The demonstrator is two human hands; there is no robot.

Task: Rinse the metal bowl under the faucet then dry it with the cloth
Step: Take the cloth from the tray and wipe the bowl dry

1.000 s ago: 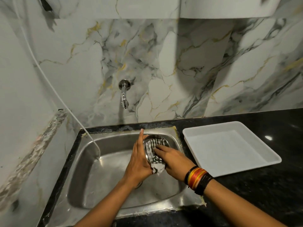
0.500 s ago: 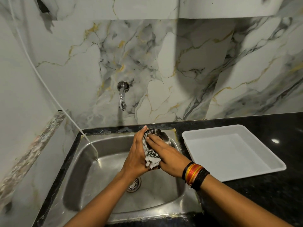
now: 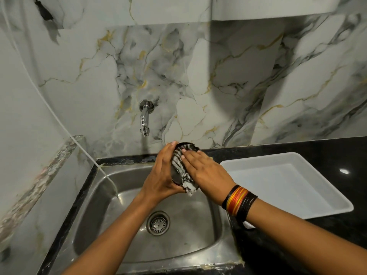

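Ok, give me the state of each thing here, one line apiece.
faucet, off, no water running.
metal bowl, tipped on edge over the sink, held by the left hand.
cloth, pressed into the bowl by the right hand, fingers flat.
sink, drain uncovered, no pooled water.
white tray, flat on the counter.

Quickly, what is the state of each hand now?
Left hand: holds the metal bowl.
Right hand: open, straight fingers press the cloth into it.
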